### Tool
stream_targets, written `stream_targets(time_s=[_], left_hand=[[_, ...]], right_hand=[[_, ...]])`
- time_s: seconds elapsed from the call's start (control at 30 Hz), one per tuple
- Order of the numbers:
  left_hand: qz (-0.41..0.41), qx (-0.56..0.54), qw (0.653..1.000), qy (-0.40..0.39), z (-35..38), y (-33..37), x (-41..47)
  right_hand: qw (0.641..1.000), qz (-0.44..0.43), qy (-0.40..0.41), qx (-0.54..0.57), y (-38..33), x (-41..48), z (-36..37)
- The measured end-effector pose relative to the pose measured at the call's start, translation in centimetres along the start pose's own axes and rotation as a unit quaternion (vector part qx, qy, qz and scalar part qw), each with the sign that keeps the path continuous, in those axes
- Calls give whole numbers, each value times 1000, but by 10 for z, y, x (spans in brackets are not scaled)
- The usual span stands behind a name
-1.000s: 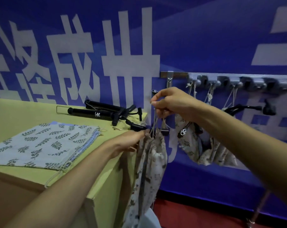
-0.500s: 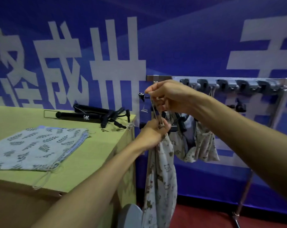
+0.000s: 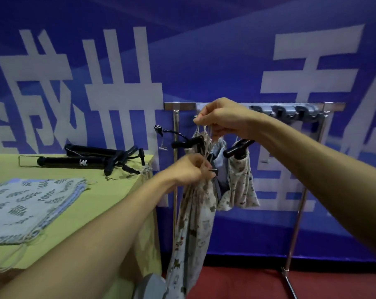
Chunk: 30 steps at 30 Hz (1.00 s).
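The printed drawstring bag (image 3: 195,223) is being held up in front of the metal rack (image 3: 182,105), hanging down long beside the right edge of the green table (image 3: 109,197). Its gathered neck is being gripped by the left hand (image 3: 189,169), with the fingers curled tight round the cloth and strings. The drawstring cords (image 3: 204,143) are being drawn taut upward and pinched by the right hand (image 3: 223,117), whose fingers are closed on them just below the rack's top rail, near the grey hooks (image 3: 284,112). Behind the hands, a second printed bag (image 3: 238,182) is being carried by the rack, with a black handle (image 3: 236,147) sticking out of its mouth. On the table, two black hand pumps (image 3: 75,162) and a stack of leaf-patterned bags (image 3: 32,201) are lying, well apart from the hands.
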<state>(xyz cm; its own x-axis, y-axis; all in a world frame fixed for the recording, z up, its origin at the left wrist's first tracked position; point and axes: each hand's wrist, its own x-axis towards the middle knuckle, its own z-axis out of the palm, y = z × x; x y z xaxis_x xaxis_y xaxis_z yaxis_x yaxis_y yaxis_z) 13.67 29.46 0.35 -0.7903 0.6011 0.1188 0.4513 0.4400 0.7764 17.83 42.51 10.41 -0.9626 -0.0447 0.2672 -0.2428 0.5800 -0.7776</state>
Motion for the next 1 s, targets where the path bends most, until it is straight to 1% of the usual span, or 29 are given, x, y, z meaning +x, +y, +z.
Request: stream_targets(time_s=[0.03,0.1,0.17,0.27,0.33,0.43,0.5,0.57,0.63,0.7,0.77,0.83,0.93,1.0], left_hand=[[18,-46,999,-3,-5,8,-1],[50,-94,994,5,-12,26,0],[71,-112,991,8,-14,43,4],[78,-130,988,8,-8,58,12],[101,-169,980,4,4,66,21],[134,-247,960,-12,22,78,35],[140,-274,951,-41,32,85,44],[138,-248,955,-89,42,93,54],[140,-165,968,-129,52,102,65],[151,-87,971,-163,66,114,75],[156,-53,971,-173,82,124,86],[163,-46,972,-160,93,130,99],[165,-77,972,-149,104,134,122],[170,-94,973,-122,106,137,136]], right_hand=[[1000,-6,8,-5,1,-1,-4],[1000,-15,10,-14,1,-5,-11],[1000,-17,-2,-13,1,-10,-22],[1000,-10,-18,-11,5,-21,-45],[1000,-6,-19,-8,11,-31,-65],[999,21,-29,-3,23,-45,-99],[995,57,-67,-45,33,-54,-123],[980,91,-109,-136,44,-63,-143],[959,124,-142,-213,55,-68,-158],[947,141,-149,-248,68,-68,-171],[948,139,-128,-258,81,-66,-186],[959,114,-95,-243,96,-64,-199],[972,79,-41,-215,116,-58,-216],[976,53,-4,-210,127,-53,-222]])
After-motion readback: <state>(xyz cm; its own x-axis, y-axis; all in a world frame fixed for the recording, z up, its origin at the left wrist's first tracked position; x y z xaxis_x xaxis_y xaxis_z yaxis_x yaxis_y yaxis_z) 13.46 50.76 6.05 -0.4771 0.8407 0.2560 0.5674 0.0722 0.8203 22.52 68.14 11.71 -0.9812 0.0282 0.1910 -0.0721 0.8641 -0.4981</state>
